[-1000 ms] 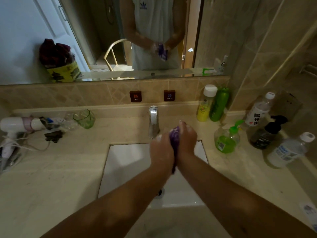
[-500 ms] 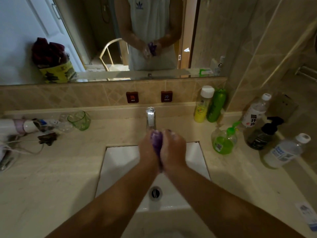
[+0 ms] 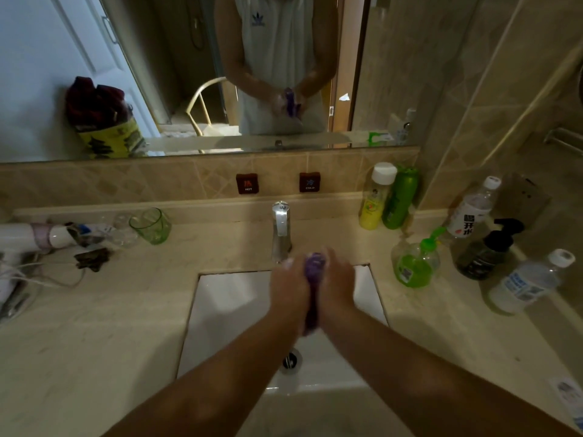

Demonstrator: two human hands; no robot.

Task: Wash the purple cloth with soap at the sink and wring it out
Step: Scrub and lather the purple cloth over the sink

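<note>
The left hand (image 3: 288, 290) and right hand (image 3: 336, 287) press palm to palm over the white sink (image 3: 227, 313), the purple cloth (image 3: 312, 291) squeezed between them, its top bunched at the fingertips and its tail hanging at the wrists. White suds fleck the fingers. Both hands are just in front of the chrome faucet (image 3: 280, 231). A green soap dispenser (image 3: 415, 263) stands right of the faucet; a green glass (image 3: 151, 225) lies tipped well to its left.
</note>
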